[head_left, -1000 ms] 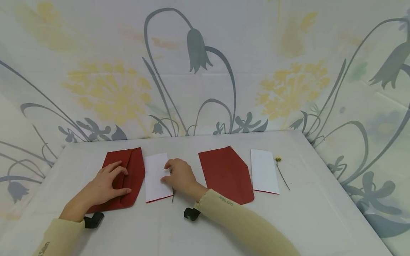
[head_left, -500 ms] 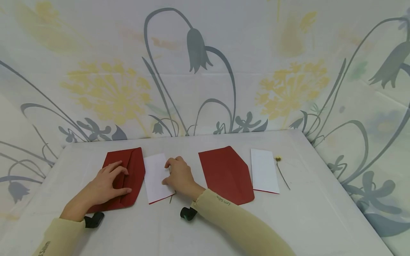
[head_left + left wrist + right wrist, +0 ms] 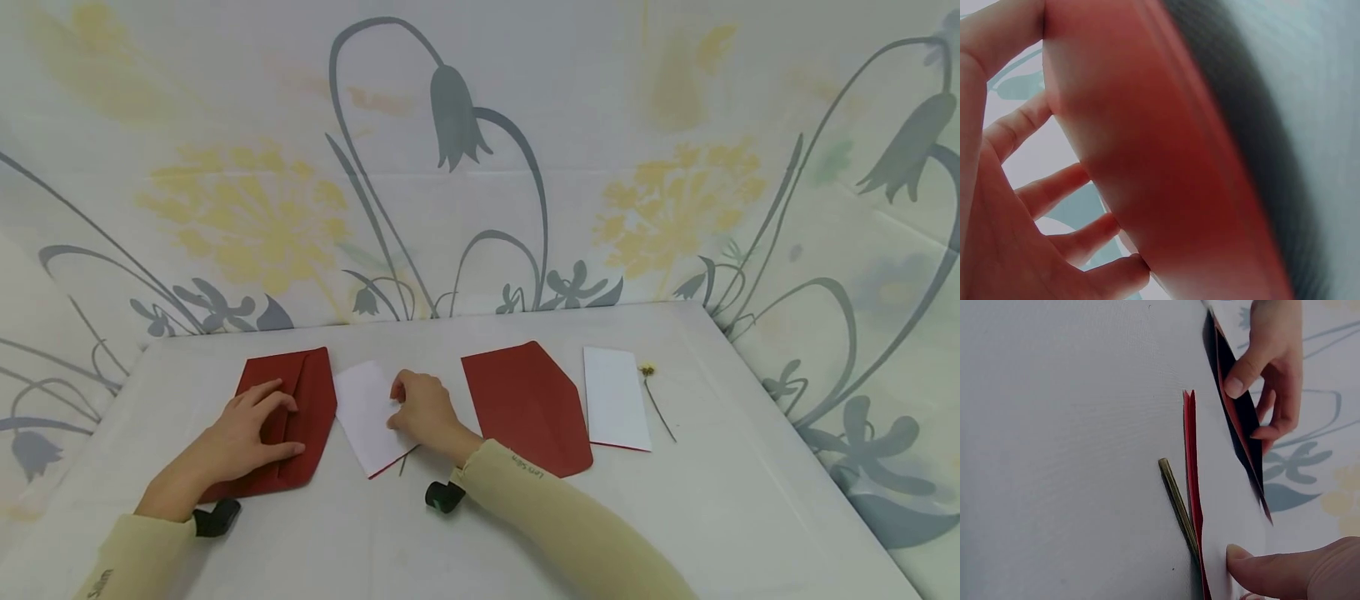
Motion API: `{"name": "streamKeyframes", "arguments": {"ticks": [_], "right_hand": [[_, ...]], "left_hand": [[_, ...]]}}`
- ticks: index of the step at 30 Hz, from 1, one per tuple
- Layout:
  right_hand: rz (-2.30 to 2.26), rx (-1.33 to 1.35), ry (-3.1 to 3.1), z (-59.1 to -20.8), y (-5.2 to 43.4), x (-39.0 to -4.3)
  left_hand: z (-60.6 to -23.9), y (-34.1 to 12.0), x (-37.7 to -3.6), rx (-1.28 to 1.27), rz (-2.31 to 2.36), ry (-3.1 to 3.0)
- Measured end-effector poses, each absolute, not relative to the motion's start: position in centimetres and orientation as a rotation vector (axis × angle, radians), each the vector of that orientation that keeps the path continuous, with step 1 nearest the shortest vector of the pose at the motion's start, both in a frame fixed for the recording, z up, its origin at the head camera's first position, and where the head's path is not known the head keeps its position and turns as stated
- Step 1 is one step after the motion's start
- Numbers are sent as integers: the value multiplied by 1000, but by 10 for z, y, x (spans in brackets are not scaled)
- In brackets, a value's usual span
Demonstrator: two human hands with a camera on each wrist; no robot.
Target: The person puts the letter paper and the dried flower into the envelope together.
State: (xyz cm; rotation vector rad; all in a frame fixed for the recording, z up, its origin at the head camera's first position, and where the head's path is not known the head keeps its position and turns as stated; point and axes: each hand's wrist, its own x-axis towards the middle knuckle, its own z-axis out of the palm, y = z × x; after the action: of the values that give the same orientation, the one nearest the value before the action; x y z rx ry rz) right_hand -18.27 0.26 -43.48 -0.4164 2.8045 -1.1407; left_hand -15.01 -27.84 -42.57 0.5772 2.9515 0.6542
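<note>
My left hand [image 3: 240, 437] rests on a red envelope [image 3: 321, 408] at the left, its thumb and fingers spread over the flap. Just right of it lies a folded white card [image 3: 362, 412] with red inner edges, tilted on the table. My right hand [image 3: 431, 412] is over the card's right side, thumb and index fingertip curved down onto it. Whether they pinch it is hidden. A thin dried stem [image 3: 1175, 500] lies along the card's edge in the right wrist view, its upper part hidden. The left wrist view shows fingers [image 3: 1057, 190] along the envelope's edge.
A second red envelope [image 3: 532, 404] lies right of my right hand, partly under the sleeve. Beside it are another folded white card [image 3: 617, 396] and a yellow dried flower [image 3: 648, 371] with a long stem. A flower-printed cloth [image 3: 480, 200] hangs behind the table.
The white card has turned under my right hand, its lower end swinging right over the stem. My left hand stays on the envelope.
</note>
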Motion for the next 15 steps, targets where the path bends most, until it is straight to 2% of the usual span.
{"name": "streamKeyframes", "arguments": {"ticks": [15], "right_hand": [[-1168, -400, 2800, -434, 3, -181]], "left_hand": [[-426, -278, -151, 555, 645, 2947]]}}
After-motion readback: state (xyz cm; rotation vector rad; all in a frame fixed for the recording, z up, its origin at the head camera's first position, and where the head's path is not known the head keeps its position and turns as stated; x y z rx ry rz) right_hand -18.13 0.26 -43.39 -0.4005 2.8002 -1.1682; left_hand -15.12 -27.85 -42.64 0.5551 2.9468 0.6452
